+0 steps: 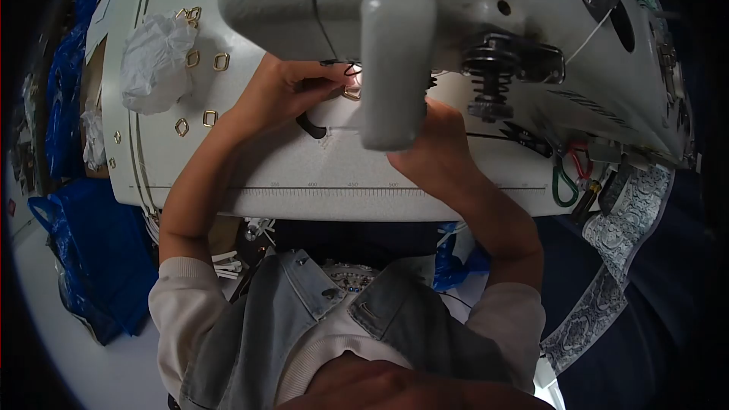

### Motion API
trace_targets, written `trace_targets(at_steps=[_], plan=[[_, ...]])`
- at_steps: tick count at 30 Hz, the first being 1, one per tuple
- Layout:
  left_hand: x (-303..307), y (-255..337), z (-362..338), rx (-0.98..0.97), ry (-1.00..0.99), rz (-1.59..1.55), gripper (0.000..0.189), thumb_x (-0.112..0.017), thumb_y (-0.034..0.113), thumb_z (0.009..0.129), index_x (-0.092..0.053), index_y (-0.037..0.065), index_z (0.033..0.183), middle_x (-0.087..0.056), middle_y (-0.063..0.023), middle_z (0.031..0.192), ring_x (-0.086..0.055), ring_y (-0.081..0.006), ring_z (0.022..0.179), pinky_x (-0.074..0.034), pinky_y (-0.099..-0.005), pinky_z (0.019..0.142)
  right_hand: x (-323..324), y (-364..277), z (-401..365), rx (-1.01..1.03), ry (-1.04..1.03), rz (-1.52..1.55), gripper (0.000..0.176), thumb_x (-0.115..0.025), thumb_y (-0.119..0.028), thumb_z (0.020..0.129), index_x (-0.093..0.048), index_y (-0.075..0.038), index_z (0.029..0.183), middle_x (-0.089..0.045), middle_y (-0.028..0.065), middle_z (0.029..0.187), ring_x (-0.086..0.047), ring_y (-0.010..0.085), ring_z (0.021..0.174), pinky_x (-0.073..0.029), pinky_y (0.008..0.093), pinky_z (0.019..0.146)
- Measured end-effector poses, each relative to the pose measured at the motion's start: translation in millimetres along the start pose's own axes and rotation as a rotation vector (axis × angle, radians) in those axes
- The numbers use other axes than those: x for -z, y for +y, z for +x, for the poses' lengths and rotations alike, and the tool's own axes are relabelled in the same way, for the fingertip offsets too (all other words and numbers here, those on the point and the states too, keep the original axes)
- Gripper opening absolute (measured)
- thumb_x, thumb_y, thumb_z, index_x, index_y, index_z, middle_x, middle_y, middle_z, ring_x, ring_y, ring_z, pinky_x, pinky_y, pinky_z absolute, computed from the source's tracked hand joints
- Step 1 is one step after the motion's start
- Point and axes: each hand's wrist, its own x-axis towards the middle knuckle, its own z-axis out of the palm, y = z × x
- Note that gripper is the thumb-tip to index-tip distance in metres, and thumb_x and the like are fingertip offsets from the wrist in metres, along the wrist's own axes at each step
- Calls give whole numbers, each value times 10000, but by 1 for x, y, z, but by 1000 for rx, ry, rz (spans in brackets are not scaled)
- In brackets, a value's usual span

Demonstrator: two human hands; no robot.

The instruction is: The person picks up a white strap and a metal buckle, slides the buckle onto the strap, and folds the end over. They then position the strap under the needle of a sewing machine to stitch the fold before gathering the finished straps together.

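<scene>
Sewing machine overhead; left hand touches shiny gold, angular ring.

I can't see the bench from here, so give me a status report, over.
Left hand: fingertips at a metal ring. Right hand: partly hidden behind sewing machine, grip unclear. Loose rings off left, beside crumpled plastic.

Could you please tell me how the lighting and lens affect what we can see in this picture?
Head view: a bright glow washes out detail by the left hand; glossy highlights mark the sewing machine; wide-angle distortion bends the outline of the white table; the corners fall to black; the dark cloth at right shows little detail.
</scene>
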Motion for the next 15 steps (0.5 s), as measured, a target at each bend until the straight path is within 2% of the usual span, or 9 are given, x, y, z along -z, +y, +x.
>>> trace_targets(at_steps=[2,5,7,8,15], plan=[[2,12,1,-133,-26,208,157,-637,10,757,-668,59,903,-676,-69,832,-654,-168,778,-508,-250,697,-8,6,3,14,32,-8,124,-572,-64,747,-570,-58,871,-484,56,654,-530,219,541,-425,344,483],[5,20,3,-52,-62,126,167,-616,-26,752,-664,49,894,-672,-65,828,-646,-168,772,-509,-261,706,-17,7,4,40,97,43,122,-588,-69,748,-572,-62,868,-512,60,673,-540,226,544,-429,337,484],[7,6,5,-78,-64,100,173,-604,-39,751,-663,46,890,-668,-66,837,-642,-170,784,-509,-263,715,-18,6,2,51,13,-107,246,-642,-106,749,-609,-70,991,-574,73,798,-573,205,667,-466,326,579],[6,5,6,-104,-75,77,181,-593,-52,750,-661,44,887,-665,-68,845,-638,-172,797,-508,-266,723,-17,4,3,49,-6,-72,245,-629,-86,758,-609,-73,1001,-562,66,817,-576,206,696,-463,322,593],[8,11,6,-76,-62,19,185,-601,-52,733,-657,35,887,-647,-79,866,-628,-198,811,-507,-276,734,-10,6,5,-25,-117,3,208,-599,-40,771,-615,-59,977,-544,65,787,-574,211,684,-457,317,587]])
